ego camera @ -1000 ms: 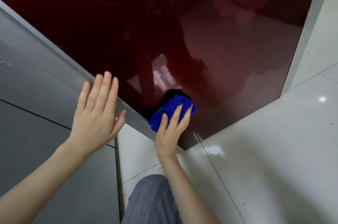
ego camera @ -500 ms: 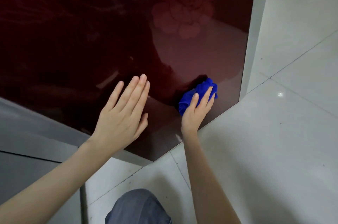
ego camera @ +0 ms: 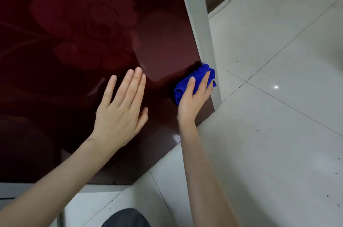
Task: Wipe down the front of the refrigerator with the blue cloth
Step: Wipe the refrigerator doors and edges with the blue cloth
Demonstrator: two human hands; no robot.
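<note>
Right of frame centre, the right grip [ego camera: 193, 100], fingers nearly straight, presses a bunched blue cloth [ego camera: 199, 73] against the glossy dark-red refrigerator door [ego camera: 83, 32] beside its grey edge strip [ego camera: 200, 22]. The left grip [ego camera: 120, 113] lies flat, fingers straight, on the door.

No text, label, brand or number can be read anywhere. The dark red refrigerator front [ego camera: 89, 28] carries only a faint flower pattern, without lettering.
</note>
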